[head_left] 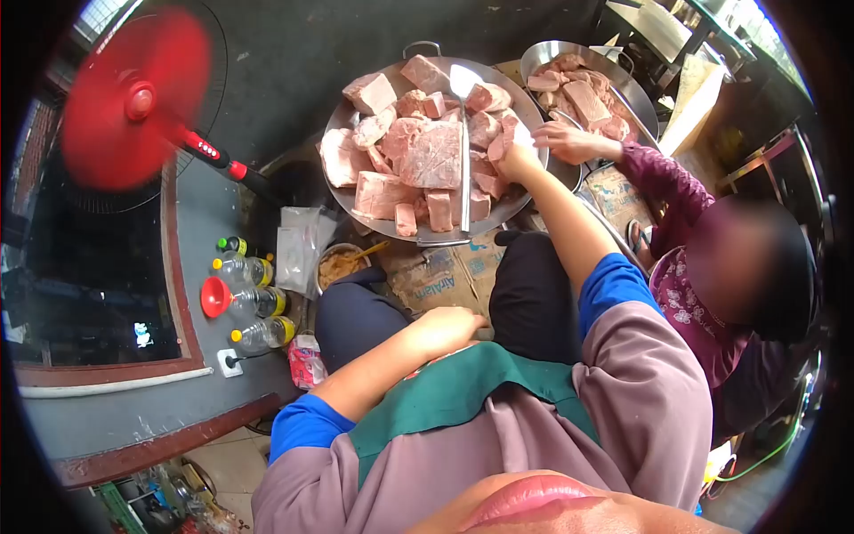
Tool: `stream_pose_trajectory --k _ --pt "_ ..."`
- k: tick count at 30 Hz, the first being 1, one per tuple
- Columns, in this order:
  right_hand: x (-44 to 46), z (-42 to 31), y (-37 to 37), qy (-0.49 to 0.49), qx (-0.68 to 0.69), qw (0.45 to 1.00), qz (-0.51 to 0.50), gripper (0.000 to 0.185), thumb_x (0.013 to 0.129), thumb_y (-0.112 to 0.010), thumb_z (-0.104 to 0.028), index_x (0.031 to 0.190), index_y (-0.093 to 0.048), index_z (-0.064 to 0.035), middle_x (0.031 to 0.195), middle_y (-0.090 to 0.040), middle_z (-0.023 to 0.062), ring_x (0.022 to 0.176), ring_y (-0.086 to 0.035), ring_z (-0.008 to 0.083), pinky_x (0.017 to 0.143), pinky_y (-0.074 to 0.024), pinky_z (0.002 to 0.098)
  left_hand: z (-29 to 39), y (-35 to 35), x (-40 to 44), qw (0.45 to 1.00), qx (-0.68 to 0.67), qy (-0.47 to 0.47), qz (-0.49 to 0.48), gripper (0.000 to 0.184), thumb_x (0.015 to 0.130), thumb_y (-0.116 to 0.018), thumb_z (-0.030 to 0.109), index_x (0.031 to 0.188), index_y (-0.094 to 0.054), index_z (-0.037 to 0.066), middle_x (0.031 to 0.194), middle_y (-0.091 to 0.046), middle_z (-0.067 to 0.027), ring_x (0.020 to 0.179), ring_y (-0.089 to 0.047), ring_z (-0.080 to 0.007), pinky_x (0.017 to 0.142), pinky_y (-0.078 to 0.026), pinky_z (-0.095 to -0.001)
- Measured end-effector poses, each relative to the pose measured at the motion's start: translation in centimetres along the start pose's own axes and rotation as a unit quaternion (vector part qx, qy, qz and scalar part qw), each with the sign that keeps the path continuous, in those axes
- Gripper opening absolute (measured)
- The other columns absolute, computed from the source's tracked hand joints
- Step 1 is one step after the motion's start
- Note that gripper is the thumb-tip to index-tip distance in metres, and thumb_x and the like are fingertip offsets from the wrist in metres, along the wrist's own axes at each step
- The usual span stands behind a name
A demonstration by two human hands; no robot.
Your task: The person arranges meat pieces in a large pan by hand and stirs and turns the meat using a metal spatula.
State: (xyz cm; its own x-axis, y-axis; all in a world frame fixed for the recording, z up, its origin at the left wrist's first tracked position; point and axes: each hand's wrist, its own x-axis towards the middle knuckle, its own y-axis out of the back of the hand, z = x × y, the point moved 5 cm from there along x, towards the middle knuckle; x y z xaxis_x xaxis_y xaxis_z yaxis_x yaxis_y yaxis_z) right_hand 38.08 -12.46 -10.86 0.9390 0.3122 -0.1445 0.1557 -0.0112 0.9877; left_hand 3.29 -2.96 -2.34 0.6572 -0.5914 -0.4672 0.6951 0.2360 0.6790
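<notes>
A wide metal pan (334, 200) holds several pale pink blocks of meat (433, 153), some frosty-looking. At the pan's right edge, my right hand (519, 162) is closed on a piece of meat (502, 135); its fingers are partly hidden. A long-handled metal spatula (464, 169) lies across the blocks, just left of that hand. My left hand (445, 331) rests on my lap by the green apron (480, 378), back upward, fingers stretched loosely toward the right, holding nothing that I can see.
A co-worker's hand (569, 142) is close beside my right hand. Behind it stands a second pan (642, 96) with meat pieces. Cardboard (445, 280) covers the floor. To the left are a spinning red fan (138, 102), plastic bottles (258, 334), a red funnel (214, 296) and a bowl (323, 274).
</notes>
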Motion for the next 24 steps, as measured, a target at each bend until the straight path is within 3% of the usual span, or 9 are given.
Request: stream_pose_trajectory --k 2,3,5,7,9,13,15,19,24 --pt "-2.5 0.2 2.7 -0.1 0.219 0.955 0.173 0.021 0.079 -0.059 -0.024 0.087 -0.066 -0.0066 0.079 -0.067 0.0213 0.082 -0.067 0.0332 0.073 -0.0522 0.0455 1.1 -0.1 0.5 0.998 -0.043 -0.023 0.027 0.045 0.087 -0.061 0.036 0.12 -0.06 0.006 0.111 -0.063 -0.0215 0.102 -0.061 -0.0366 0.089 -0.047 -0.0412" --pt "-4.4 0.0 2.5 -0.112 0.144 0.977 0.11 0.018 0.078 -0.06 -0.02 0.089 -0.064 -0.006 0.081 -0.066 0.0215 0.081 -0.067 0.0345 0.068 -0.0523 0.0452 1.5 -1.4 2.5 0.994 -0.102 -0.03 0.016 0.045 0.085 -0.062 0.036 0.119 -0.061 0.005 0.109 -0.064 -0.0211 0.101 -0.061 -0.0366 0.088 -0.047 -0.0412" --pt "-3.9 -2.6 1.6 -0.037 0.179 0.974 0.131 0.018 0.078 -0.061 -0.018 0.091 -0.063 -0.0058 0.085 -0.067 0.0199 0.083 -0.066 0.0352 0.071 -0.0517 0.0448 -1.3 -3.1 5.0 0.989 -0.15 -0.007 0.004 0.046 0.083 -0.063 0.036 0.117 -0.062 0.005 0.106 -0.065 -0.0205 0.101 -0.061 -0.0367 0.088 -0.048 -0.0414" --pt "-6.0 -7.7 2.5 0.066 0.216 0.961 0.159 0.016 0.078 -0.063 -0.019 0.089 -0.063 -0.0063 0.086 -0.067 0.0175 0.084 -0.065 0.0353 0.074 -0.0509 0.0441 -3.8 -4.5 4.6 0.993 -0.083 0.053 -0.068 0.048 0.082 -0.064 0.039 0.116 -0.064 0.006 0.11 -0.065 -0.0212 0.104 -0.061 -0.0354 0.088 -0.048 -0.0423" --pt "-9.4 -11.0 3.7 0.105 0.223 0.968 0.045 0.016 0.079 -0.059 -0.016 0.092 -0.064 -0.0078 0.088 -0.067 0.0178 0.086 -0.065 0.0352 0.077 -0.0507 0.0456 -4.0 -6.2 5.4 0.986 0.004 0.076 -0.15 0.049 0.081 -0.064 0.038 0.117 -0.063 0.006 0.111 -0.064 -0.0212 0.105 -0.061 -0.0359 0.09 -0.048 -0.0421" --pt "-15.2 -17.4 2.6 0.268 0.289 0.919 0.007 0.016 0.08 -0.061 -0.02 0.089 -0.063 -0.0079 0.085 -0.066 0.0168 0.083 -0.065 0.0352 0.072 -0.0509 0.0455 -2.2 -6.4 5.8 0.982 -0.162 -0.013 -0.1 0.053 0.08 -0.065 0.032 0.125 -0.058 0.005 0.121 -0.061 -0.0192 0.112 -0.058 -0.0352 0.095 -0.045 -0.0406" --pt "-17.5 -19.2 2.1 0.333 0.262 0.905 -0.02 0.016 0.08 -0.061 -0.022 0.087 -0.062 -0.0073 0.084 -0.066 0.0153 0.081 -0.064 0.0349 0.071 -0.0512 0.0451 -2.3 -6.8 6.2 0.986 -0.115 -0.006 -0.119 0.055 0.081 -0.064 0.032 0.128 -0.056 0.005 0.122 -0.06 -0.0193 0.113 -0.057 -0.0354 0.096 -0.045 -0.0402" --pt "-19.0 -19.5 1.2 0.377 0.245 0.891 -0.056 0.014 0.082 -0.058 -0.02 0.087 -0.06 -0.0069 0.081 -0.066 0.0151 0.08 -0.064 0.0352 0.071 -0.0508 0.046 -3.0 -7.5 6.8 0.99 -0.061 -0.008 -0.128 0.059 0.081 -0.062 0.044 0.127 -0.056 0.007 0.12 -0.061 -0.0196 0.11 -0.059 -0.0338 0.096 -0.044 -0.0383" --pt "-16.7 -17.8 0.7 0.329 0.208 0.921 -0.026 0.016 0.083 -0.059 -0.022 0.087 -0.061 -0.0069 0.082 -0.065 0.0162 0.08 -0.064 0.0366 0.071 -0.0503 0.0471 -2.8 -5.8 6.7 0.994 -0.089 0.011 -0.067 0.061 0.081 -0.064 0.044 0.129 -0.055 0.008 0.121 -0.061 -0.0178 0.112 -0.058 -0.0338 0.097 -0.044 -0.0382"
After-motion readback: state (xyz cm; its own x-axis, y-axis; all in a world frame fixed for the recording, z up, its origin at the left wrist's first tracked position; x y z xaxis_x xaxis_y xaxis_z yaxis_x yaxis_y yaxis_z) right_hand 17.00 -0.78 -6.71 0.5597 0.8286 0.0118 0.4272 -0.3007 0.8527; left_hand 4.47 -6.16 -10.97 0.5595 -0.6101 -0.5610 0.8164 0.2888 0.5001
